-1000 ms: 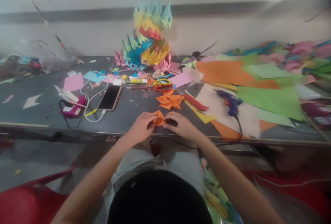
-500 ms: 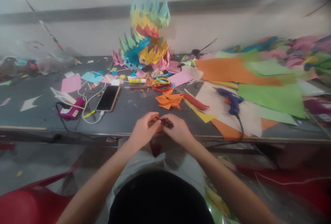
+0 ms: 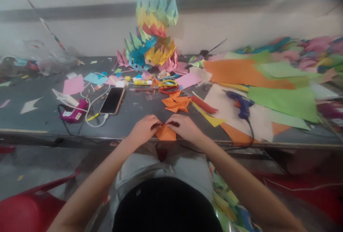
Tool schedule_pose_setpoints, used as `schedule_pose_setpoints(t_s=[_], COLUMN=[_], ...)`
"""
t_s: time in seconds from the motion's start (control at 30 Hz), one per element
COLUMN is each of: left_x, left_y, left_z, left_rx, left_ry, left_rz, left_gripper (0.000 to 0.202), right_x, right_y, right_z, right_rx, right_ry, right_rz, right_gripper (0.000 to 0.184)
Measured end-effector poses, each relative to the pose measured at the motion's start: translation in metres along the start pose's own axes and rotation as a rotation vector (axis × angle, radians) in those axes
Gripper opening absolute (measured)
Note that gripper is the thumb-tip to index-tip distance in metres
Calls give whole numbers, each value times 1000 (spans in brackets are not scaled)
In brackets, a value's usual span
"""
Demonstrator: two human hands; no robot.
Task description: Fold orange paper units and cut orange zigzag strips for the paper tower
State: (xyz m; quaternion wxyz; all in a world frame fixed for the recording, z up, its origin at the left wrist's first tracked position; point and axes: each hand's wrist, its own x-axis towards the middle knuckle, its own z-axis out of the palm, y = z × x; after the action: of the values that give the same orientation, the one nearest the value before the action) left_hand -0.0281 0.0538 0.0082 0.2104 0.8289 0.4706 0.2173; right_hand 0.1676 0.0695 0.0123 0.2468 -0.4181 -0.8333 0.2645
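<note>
At the near edge of the dark grey tabletop [image 3: 40, 121], a small folded piece of flat orange paper [image 3: 166, 134] lies between the 2 bare hands, on the person's side of the fingertips. The left hand [image 3: 144, 129] and the right hand [image 3: 184, 127] both pinch its far edge, thumbs and fingers close together, and are about equally near it. Its near edge runs left to right, roughly along the table edge, with the body of the paper pointing back toward the lap. The fingertips are small and shadowed, so whether the paper rests on the top or is held just above it is hard to tell.

Just beyond the hands, nearer the right, is a loose cluster of pointed orange paper pieces [image 3: 176, 103]. A curved red plastic handle [image 3: 205, 105] lies beside it. Well to the left is a black-screened phone [image 3: 112, 100]; well to the right, a dark blue glue gun [image 3: 242, 106]. Farther back stands a tiered, spiky multicoloured paper model [image 3: 159, 54], near the wall.
</note>
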Motion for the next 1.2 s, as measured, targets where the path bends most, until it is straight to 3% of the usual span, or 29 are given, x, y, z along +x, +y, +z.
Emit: schedule_pose_setpoints(t_s=[0.27,0.5,0.9,1.2], left_x=[-5,-7,-7,-5], left_y=[-1,0,6,4], left_z=[2,4,-1,-10], left_rx=[135,286,514,409], left_ry=[29,29,-47,-60], left_rz=[94,143,188,116], left_gripper=[17,20,19,21], right_x=[0,-1,1,-5], right_y=[24,28,26,17], right_z=[-4,-8,-10,-32], right_rx=[-155,-303,-469,-328], right_ry=[-31,-98,-180,-226], right_rz=[-308,-415,-428,-286], right_gripper=[22,31,30,27])
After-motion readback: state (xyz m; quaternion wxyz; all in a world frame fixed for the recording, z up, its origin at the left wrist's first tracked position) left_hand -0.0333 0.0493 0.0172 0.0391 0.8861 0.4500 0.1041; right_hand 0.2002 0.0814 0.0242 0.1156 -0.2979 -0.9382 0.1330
